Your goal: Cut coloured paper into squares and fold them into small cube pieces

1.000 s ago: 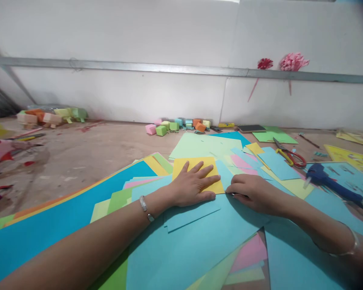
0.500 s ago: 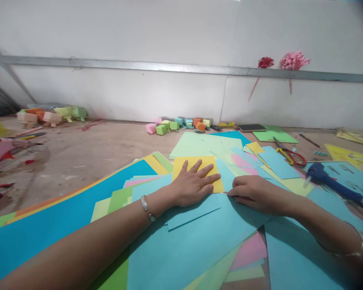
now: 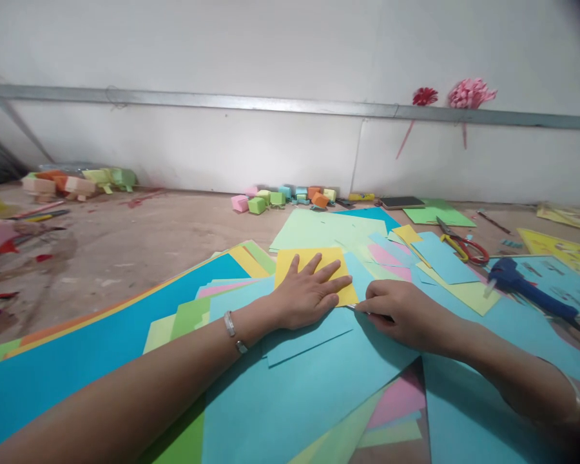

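My left hand (image 3: 307,293) lies flat with its fingers spread, pressing on a square of yellow paper (image 3: 283,261). This square rests on light blue paper sheets (image 3: 290,399) stacked in front of me. My right hand (image 3: 396,312) is closed around a slim tool (image 3: 352,307) with a thin metal tip; most of it is hidden in the fingers, so its kind is unclear. The tip meets the lower right corner of the yellow square, close to my left thumb.
Scissors (image 3: 464,248) and a blue glue gun (image 3: 531,290) lie on the right among paper scraps. Small folded paper cubes (image 3: 257,205) line the wall. Wide coloured sheets (image 3: 101,348) spread to the left. Paper flowers (image 3: 468,95) hang on a metal rail.
My right hand has shifted slightly left, bringing the tool tip in against the yellow square's corner. The left hand keeps its place on the paper.
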`<state>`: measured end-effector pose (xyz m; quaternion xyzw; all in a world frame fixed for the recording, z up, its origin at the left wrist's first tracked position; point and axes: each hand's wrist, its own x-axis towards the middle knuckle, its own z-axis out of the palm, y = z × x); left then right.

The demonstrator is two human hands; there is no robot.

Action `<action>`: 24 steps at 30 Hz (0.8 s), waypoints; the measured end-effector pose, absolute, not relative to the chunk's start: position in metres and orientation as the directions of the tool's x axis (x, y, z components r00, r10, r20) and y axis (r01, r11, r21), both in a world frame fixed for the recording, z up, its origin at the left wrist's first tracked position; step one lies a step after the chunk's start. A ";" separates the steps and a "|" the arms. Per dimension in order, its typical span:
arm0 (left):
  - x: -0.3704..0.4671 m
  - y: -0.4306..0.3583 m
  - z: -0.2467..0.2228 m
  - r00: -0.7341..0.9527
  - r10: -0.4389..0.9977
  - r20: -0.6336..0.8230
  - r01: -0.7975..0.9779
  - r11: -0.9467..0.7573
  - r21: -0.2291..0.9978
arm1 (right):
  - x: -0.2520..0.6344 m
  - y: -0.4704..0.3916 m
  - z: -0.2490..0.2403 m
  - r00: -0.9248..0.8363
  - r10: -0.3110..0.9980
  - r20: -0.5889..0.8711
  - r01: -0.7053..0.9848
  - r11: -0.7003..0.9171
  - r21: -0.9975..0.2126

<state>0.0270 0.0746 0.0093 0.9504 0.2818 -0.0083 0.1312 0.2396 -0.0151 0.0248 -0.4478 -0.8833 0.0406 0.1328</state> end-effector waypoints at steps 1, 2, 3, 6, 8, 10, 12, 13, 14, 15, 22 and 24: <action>0.028 0.074 0.009 0.839 0.537 -0.089 0.541 -0.805 0.245 | 0.239 -0.015 0.026 -0.561 0.805 0.192 0.785 0.591 -0.186; 0.028 0.072 0.009 0.833 0.546 -0.086 0.549 -0.799 0.243 | 0.240 -0.016 0.028 -0.563 0.807 0.181 0.787 0.589 -0.181; 0.030 0.070 0.009 0.823 0.562 -0.082 0.563 -0.791 0.239 | 0.241 -0.016 0.030 -0.565 0.808 0.169 0.790 0.589 -0.174; 0.034 0.061 0.009 0.791 0.609 -0.054 0.603 -0.762 0.236 | 0.245 -0.019 0.037 -0.569 0.810 0.140 0.801 0.585 -0.130; 0.037 0.055 0.009 0.781 0.623 -0.038 0.610 -0.748 0.262 | 0.247 -0.020 0.041 -0.564 0.814 0.138 0.812 0.578 -0.088; 0.038 0.050 0.008 0.783 0.622 -0.025 0.599 -0.743 0.298 | 0.247 -0.021 0.043 -0.561 0.817 0.131 0.818 0.572 -0.060; 0.038 0.047 0.009 0.791 0.612 -0.014 0.584 -0.748 0.317 | 0.247 -0.021 0.043 -0.564 0.818 0.109 0.818 0.572 -0.064; 0.038 0.047 0.009 0.797 0.604 -0.013 0.577 -0.754 0.316 | 0.247 -0.021 0.043 -0.565 0.820 0.094 0.817 0.572 -0.076; 0.037 0.047 0.011 0.805 0.593 -0.015 0.568 -0.763 0.308 | 0.247 -0.021 0.043 -0.566 0.821 0.078 0.816 0.571 -0.093; 0.036 0.047 0.012 0.816 0.578 -0.019 0.557 -0.777 0.293 | 0.247 -0.020 0.042 -0.565 0.823 0.064 0.815 0.569 -0.110; 0.024 0.067 0.023 0.921 0.387 -0.044 0.389 -0.907 0.162 | 0.251 -0.019 0.040 -0.562 0.827 0.013 0.808 0.552 -0.207; 0.020 0.075 0.023 0.943 0.329 -0.052 0.333 -0.925 0.182 | 0.251 -0.019 0.041 -0.560 0.828 -0.012 0.811 0.545 -0.212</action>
